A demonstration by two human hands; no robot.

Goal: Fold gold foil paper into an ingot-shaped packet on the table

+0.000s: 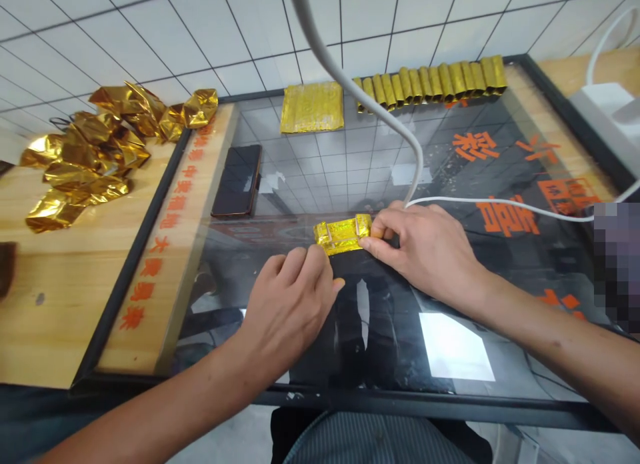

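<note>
A small folded piece of gold foil paper (343, 234) lies on the glass-topped table (350, 177), its two ends turned up. My left hand (293, 297) pinches its left end with curled fingers. My right hand (425, 251) pinches the right end between thumb and fingertips. Both hands rest on the glass.
A stack of flat gold sheets (313, 107) and a row of several rolled gold pieces (435, 81) lie at the far edge. A heap of folded gold shapes (100, 151) sits on the wooden surface at left. A black phone (237, 181) lies on the glass. A white cable (400, 127) hangs across the middle.
</note>
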